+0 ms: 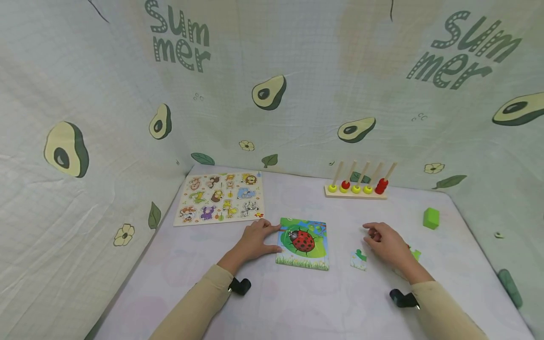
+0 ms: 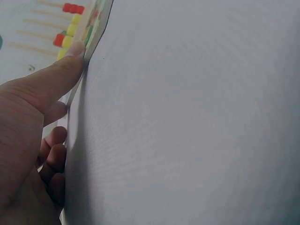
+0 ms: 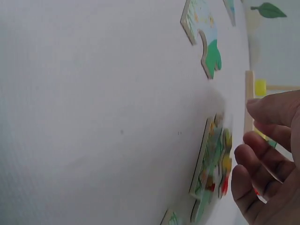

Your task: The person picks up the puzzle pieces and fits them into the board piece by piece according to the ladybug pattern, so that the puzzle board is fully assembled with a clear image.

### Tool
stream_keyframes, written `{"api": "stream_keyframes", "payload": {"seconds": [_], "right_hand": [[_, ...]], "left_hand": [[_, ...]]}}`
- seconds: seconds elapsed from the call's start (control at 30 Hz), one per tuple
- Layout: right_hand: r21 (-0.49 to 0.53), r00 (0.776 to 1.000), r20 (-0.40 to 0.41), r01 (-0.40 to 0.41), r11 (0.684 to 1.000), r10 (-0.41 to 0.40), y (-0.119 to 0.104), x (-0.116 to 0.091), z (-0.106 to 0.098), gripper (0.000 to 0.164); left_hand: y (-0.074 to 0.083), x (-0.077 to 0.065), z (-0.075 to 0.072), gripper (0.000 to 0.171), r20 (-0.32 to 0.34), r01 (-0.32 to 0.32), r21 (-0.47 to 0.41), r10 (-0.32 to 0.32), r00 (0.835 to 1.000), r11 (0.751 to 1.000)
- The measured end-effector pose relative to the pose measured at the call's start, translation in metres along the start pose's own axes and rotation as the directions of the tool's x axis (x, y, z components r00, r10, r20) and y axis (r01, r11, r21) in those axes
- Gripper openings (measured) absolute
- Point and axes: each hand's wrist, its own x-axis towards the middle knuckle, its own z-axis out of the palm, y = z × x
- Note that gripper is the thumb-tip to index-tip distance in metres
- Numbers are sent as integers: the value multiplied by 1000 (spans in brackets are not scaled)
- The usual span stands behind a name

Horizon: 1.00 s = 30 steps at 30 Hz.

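Left grip [image 1: 255, 240] touches near edge of ladybug panel [image 1: 302, 243], thumb and fingers spread, not clenched; panel lies just right of it. Right grip [image 1: 384, 243] holds nothing, relaxed; green-patched piece [image 1: 359, 259] just left of it. My worry: left grip bears on one edge, so sideways push could slide panel; low right grip could scatter cluster of pieces [image 3: 205, 161] (partly blurred). Right wrist view shows me that cluster; head view mostly hides it under right grip.

A red-and-green ladybird puzzle [image 1: 301, 243] lies flat, touching the left hand [image 1: 255, 240]. Loose pieces [image 1: 359, 260] lie to its right, near the right hand [image 1: 387, 244].
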Motion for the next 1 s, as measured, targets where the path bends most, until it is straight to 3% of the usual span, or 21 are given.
{"api": "stream_keyframes", "payload": {"seconds": [0.27,0.53,0.77,1.0], "right_hand": [[-16,997,-20,-72,997,72,19,-3,-9,52],[-76,984,42,-170,982,174,28,-3,-13,73],[-75,987,51,-145,987,149,30,0,-12,67],[-26,980,89,-175,984,176,30,5,-16,69]], "left_hand": [[-1,0,1,77,0,2,-2,-2,1000,1000],[1,0,-1,77,-1,10,4,-10,1000,1000],[2,0,-1,76,1,10,10,-10,1000,1000],[2,-1,-2,76,-1,7,8,-7,1000,1000]]}}
